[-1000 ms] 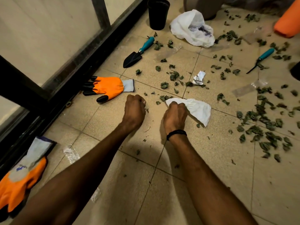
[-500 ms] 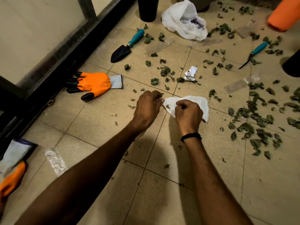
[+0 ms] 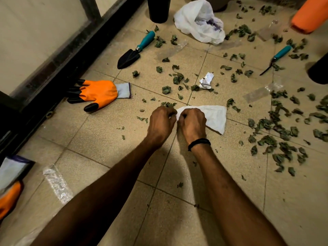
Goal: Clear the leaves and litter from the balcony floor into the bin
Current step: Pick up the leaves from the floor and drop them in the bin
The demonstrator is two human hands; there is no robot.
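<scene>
A white tissue (image 3: 214, 118) lies flat on the tiled balcony floor in the middle of the view. My right hand (image 3: 192, 124) pinches its near left corner. My left hand (image 3: 162, 123) is curled right beside it at the same corner, and its fingertips are hidden, so what it holds is unclear. Dried green leaves (image 3: 276, 128) are scattered thickly to the right and more thinly ahead (image 3: 177, 79). A crumpled paper scrap (image 3: 205, 80) lies among them. A black bin (image 3: 158, 8) stands at the far edge.
An orange work glove (image 3: 96, 93) lies left by the black railing base (image 3: 71, 55), and another glove (image 3: 8, 190) is at the lower left. A teal-handled trowel (image 3: 136, 50), a hand fork (image 3: 276, 58), a white plastic bag (image 3: 200, 22), clear wrappers (image 3: 57, 184) and an orange object (image 3: 310, 15) lie around.
My left hand has moved right, from apart on the floor to the tissue's corner next to my right hand. The tissue's near corner has shifted slightly under my hands.
</scene>
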